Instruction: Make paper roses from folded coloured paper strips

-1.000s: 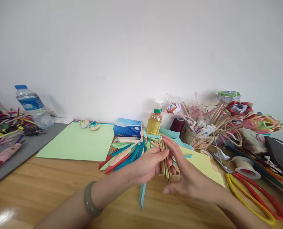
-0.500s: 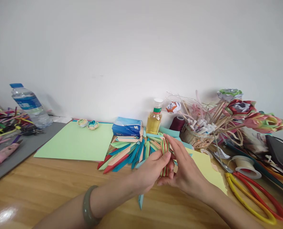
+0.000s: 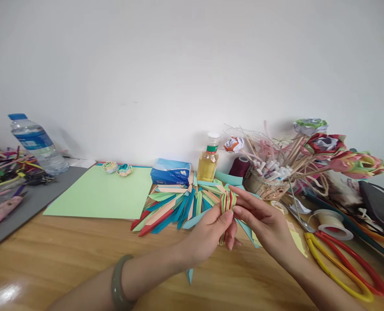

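Note:
Between my two hands is an upright bundle of folded paper strips (image 3: 228,201), striped red, green and peach. My left hand (image 3: 213,229) is closed around its lower part, with the thumb across the front. At the upper right side, my right hand (image 3: 259,216) pinches the bundle between thumb and fingers. Behind the hands, many pointed paper strips (image 3: 169,211) in teal, red, green and peach fan out over the table. One light blue strip (image 3: 190,275) lies partly under my left forearm.
Green paper sheets (image 3: 104,194) with two small paper flowers (image 3: 124,169) lie left. A tissue pack (image 3: 171,172), an oil bottle (image 3: 208,160) and a basket (image 3: 263,188) line the wall. Scissors (image 3: 344,259) and a thread spool (image 3: 332,224) are right; a water bottle (image 3: 36,142) leans far left.
My right hand has turned and shifted right; its thumb now presses the bundle's front instead of sitting below. The bundle's top has spread slightly. My left hand keeps its hold.

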